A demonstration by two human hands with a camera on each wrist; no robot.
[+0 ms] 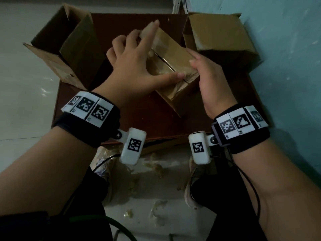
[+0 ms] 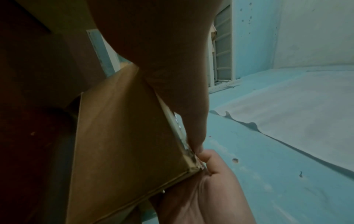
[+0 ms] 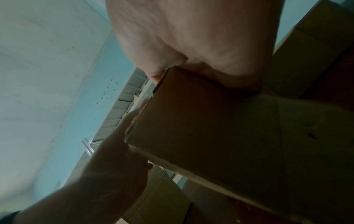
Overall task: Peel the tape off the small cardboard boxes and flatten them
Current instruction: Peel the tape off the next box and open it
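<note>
A small brown cardboard box [image 1: 175, 54] is held tilted above a dark brown table top [image 1: 139, 122]. Shiny clear tape [image 1: 163, 71] covers its top seam and near end. My left hand [image 1: 137, 61] spans the top: the index finger reaches the far end, the thumb presses the tape near the front corner, and the other fingers curl over the left edge. My right hand [image 1: 208, 79] grips the near right end, thumb on top. The left wrist view shows the box [image 2: 124, 136] between my left thumb [image 2: 191, 113] and right hand [image 2: 210, 189]. The right wrist view shows the box's side [image 3: 210, 128].
A bigger open cardboard box [image 1: 64, 47] lies at the table's back left, and another taped box [image 1: 220, 37] sits at the back right. A teal wall [image 1: 286, 66] runs along the right. Crumpled tape scraps [image 1: 156, 167] litter the pale floor by my shoes.
</note>
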